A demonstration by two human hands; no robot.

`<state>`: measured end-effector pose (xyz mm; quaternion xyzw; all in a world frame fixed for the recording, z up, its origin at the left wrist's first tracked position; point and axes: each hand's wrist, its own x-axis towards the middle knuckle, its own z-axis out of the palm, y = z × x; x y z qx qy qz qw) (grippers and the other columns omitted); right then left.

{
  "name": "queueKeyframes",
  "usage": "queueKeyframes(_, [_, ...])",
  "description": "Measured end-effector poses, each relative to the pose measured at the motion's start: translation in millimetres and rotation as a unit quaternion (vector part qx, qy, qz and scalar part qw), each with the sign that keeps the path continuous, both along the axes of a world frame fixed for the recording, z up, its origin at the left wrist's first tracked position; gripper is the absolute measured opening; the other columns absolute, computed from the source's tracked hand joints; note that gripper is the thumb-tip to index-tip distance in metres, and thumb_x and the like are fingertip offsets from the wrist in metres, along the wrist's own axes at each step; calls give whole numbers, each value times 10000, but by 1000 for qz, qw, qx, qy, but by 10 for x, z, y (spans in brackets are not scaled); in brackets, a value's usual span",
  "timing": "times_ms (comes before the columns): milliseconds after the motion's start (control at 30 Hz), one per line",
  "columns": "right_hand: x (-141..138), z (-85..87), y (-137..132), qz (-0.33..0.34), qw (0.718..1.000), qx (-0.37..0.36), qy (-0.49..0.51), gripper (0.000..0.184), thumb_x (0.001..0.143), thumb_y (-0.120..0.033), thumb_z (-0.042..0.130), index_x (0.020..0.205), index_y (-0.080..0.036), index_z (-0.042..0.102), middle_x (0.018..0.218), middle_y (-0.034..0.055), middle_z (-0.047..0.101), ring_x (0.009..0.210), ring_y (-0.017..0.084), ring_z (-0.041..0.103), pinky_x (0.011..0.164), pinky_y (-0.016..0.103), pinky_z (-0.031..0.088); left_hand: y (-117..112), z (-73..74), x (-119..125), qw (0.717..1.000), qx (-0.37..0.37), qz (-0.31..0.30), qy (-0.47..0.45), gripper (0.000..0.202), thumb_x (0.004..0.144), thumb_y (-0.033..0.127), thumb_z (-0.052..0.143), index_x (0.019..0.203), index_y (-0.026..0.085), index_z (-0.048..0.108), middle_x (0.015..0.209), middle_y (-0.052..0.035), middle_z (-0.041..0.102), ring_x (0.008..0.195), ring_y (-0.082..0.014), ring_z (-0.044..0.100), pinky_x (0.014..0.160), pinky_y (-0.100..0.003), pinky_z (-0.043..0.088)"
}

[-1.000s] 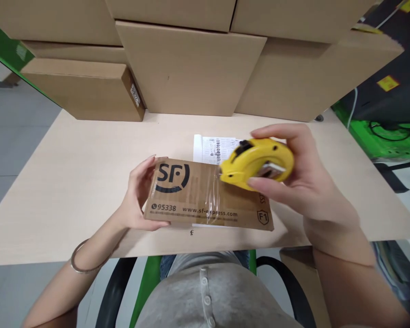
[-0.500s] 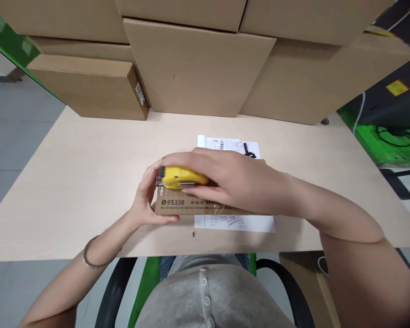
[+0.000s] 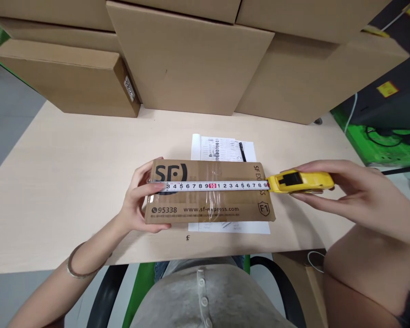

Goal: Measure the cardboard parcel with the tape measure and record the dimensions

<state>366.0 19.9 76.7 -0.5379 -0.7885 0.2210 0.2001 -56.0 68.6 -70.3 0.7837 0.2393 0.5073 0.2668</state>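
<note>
Right grip (image 3: pixel 365 196) clasps yellow tape measure (image 3: pixel 316 181) (white-bladed) — left grip (image 3: pixel 135 207) holds printed brown box (image 3: pixel 232 199).

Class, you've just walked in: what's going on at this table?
A person's left hand holds a printed cardboard box by its left end, one finger on the strip of a tape measure. The right hand grips the yellow case at the box's right end, with the strip stretched lengthwise along the box. Paper lies on the table, partly hidden by the box, with a pen on it.
</note>
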Motion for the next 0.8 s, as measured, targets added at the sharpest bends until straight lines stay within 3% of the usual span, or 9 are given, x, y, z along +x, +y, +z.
queueKeyframes(567, [-2, -67, 5, 3, 1000, -9, -4, 467, 904, -236, 673, 1301, -470, 593, 1239, 11, 705, 996, 274, 710, 712, 366, 593, 17, 23, 2, 1000, 14, -8, 13, 833, 606, 600, 867, 1346, 415, 533, 1542, -58, 422, 1405, -420, 450, 1092, -683, 463])
queueKeyframes(800, [16, -92, -10, 9, 1000, 12, -5, 464, 895, -333, 705, 1332, -440, 591, 1250, 6, 699, 1005, 278, 704, 723, 388, 607, 35, 27, -1, 999, 25, -22, 9, 863, 603, 583, 876, 1372, 399, 530, 1541, -65, 414, 1410, -417, 447, 1107, -683, 450])
